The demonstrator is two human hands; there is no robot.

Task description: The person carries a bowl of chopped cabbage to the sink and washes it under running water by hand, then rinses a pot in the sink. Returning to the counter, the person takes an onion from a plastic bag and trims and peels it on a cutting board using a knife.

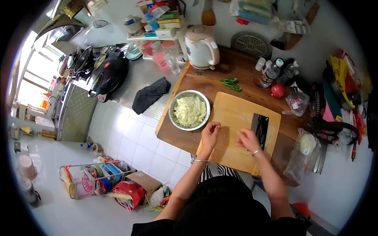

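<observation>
My left hand [210,137] is over the left edge of the wooden cutting board [232,114], its fingers curled together; whatever they hold, if anything, is too small to name. Above the board's middle is my right hand [247,140], smeared by motion, so its fingers do not show clearly. Just beside it a cleaver [260,128] with a dark blade lies flat on the board. To the left of the board stands a metal bowl [172,120] filled with shredded pale green cabbage [189,111]. Green chili peppers [231,84] lie on the wooden counter beyond the board.
A white electric kettle [199,49] stands at the back of the wooden counter [220,65]. Bottles [271,72], a red round object [277,91] and plastic bags [301,155] line the right side. A dark cloth [151,94] lies on the steel worktop [143,74], near a black wok [110,74].
</observation>
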